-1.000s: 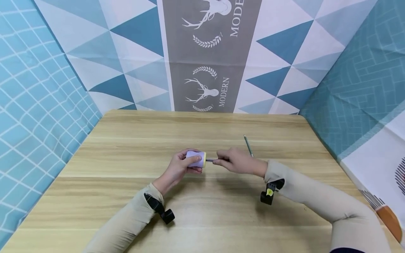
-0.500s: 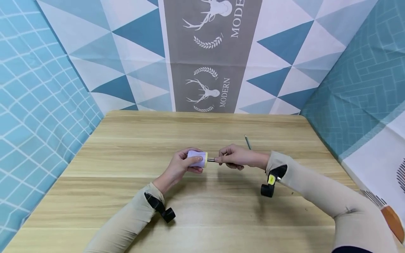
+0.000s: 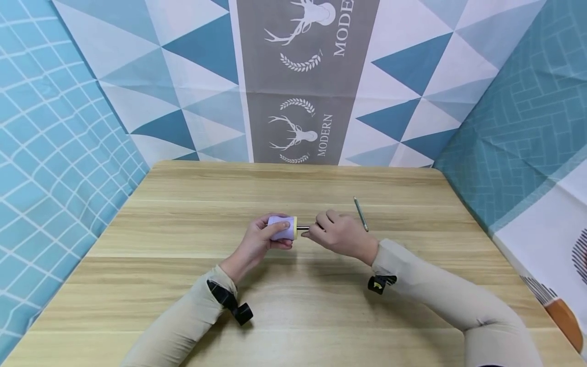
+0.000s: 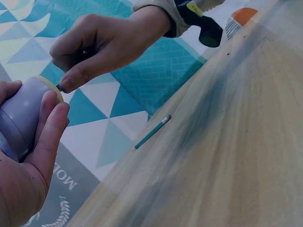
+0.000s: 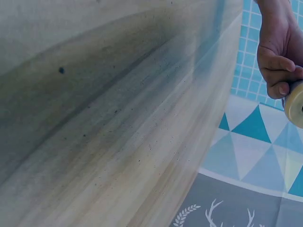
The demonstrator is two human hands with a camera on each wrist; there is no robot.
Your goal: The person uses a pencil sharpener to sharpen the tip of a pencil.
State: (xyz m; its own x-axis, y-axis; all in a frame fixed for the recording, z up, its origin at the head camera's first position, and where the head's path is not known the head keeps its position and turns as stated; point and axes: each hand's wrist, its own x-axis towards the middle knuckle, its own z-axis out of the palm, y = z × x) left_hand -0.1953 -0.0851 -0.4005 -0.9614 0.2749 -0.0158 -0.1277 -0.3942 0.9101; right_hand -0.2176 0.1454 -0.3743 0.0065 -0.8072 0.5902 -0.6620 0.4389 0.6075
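Note:
My left hand (image 3: 255, 241) grips a lavender pencil sharpener (image 3: 279, 232) with a pale yellow rim, held sideways above the wooden table. Its thumb lies across the front of the body. From the yellow end, which faces right, sticks a thin dark pencil (image 3: 302, 228). My right hand (image 3: 343, 235) pinches that pencil between thumb and curled fingers, close to the rim. In the left wrist view the sharpener (image 4: 26, 113) sits in the palm, and only a short dark bit of the pencil shows. A round hole marks the sharpener's yellow end (image 5: 294, 106) in the right wrist view.
Behind the right hand a green pencil (image 3: 361, 214) lies on the wooden table (image 3: 206, 193). Patterned cloths hang behind the table and along both sides. Each sleeve carries a black wrist camera, the left one (image 3: 243, 313) low over the table.
The right hand has turned about the pencil, its knuckles now up and its wrist lower and nearer. The left hand and sharpener have hardly moved.

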